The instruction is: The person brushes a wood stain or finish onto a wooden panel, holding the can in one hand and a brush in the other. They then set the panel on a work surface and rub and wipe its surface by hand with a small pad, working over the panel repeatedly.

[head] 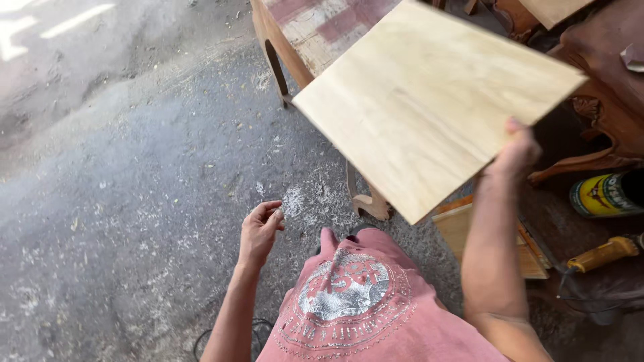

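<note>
My right hand (518,150) grips the near edge of a pale rectangular plywood panel (429,100) and holds it up, tilted, in front of me. Behind the panel stands a small wooden table (302,40) with carved legs and a worn reddish top. My left hand (260,231) hangs low over the dusty ground with the fingers curled; something small may be pinched at the fingertips, but I cannot make it out. My pink printed shirt (355,308) fills the bottom of the view.
Sawdust lies scattered on the grey concrete floor (134,174). A yellow-and-black can (604,193) and a yellow-handled tool (604,253) lie at the right. Wooden boards (463,228) rest on the ground under the panel. Dark carved furniture (604,80) stands at the upper right.
</note>
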